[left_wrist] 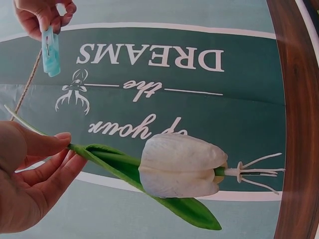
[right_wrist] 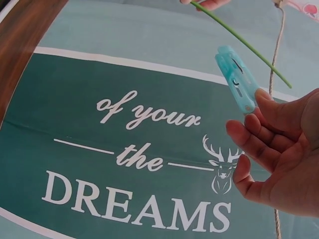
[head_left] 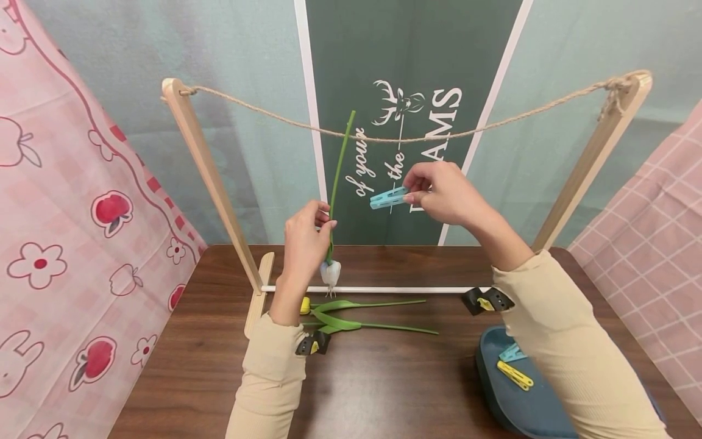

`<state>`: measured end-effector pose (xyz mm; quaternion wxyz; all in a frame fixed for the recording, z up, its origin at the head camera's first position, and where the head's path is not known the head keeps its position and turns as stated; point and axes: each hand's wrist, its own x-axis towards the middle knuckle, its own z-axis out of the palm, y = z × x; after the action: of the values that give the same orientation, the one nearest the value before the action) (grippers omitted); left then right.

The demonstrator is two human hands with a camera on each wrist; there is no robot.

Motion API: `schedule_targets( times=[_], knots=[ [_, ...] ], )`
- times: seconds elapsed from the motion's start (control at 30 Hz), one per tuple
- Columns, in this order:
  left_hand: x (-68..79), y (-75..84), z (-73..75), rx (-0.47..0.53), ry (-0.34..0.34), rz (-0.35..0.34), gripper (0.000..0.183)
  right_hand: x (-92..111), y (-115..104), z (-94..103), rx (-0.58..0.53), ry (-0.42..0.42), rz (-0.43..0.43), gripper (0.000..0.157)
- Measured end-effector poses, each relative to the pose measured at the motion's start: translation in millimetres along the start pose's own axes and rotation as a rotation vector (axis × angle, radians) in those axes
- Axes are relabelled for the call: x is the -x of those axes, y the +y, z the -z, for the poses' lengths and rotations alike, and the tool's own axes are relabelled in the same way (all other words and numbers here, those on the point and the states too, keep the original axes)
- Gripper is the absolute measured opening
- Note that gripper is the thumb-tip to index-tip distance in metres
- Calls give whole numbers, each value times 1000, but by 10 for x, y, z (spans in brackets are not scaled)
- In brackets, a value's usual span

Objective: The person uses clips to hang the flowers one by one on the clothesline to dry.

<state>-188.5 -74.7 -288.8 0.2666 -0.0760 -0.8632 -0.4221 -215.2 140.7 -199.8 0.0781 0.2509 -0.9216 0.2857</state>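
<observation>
My left hand (head_left: 308, 241) pinches the green stem of a white artificial tulip (left_wrist: 182, 167), whose bloom hangs downward with its stamens below. The stem's thin end (head_left: 345, 143) rises to the twine rope (head_left: 263, 112) and crosses it in the head view. To the right, my right hand (head_left: 441, 192) holds a light blue clothespin (head_left: 388, 198) by one end between thumb and fingers, just below the rope and apart from the stem. In the right wrist view the clothespin (right_wrist: 236, 79) points toward the stem.
The rope sags between two wooden posts (head_left: 211, 189) joined by a white rod (head_left: 406, 290). Yellow tulips with green stems (head_left: 384, 326) lie on the brown table (head_left: 384, 390). A dark blue tray (head_left: 493, 396) at the right holds a yellow clothespin (head_left: 514, 375) and a blue one (head_left: 512, 352).
</observation>
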Motion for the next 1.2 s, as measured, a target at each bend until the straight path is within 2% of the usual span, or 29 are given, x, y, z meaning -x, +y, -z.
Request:
schedule_targets(
  times=[1.0,1.2],
  knots=[
    [-6,10,-2,3,-16,30,16,-165,-164,190,37,32,21,6],
    [-10,14,-9,-8,-4,7,15,-209,-220,234,40,34,16,6]
  ],
)
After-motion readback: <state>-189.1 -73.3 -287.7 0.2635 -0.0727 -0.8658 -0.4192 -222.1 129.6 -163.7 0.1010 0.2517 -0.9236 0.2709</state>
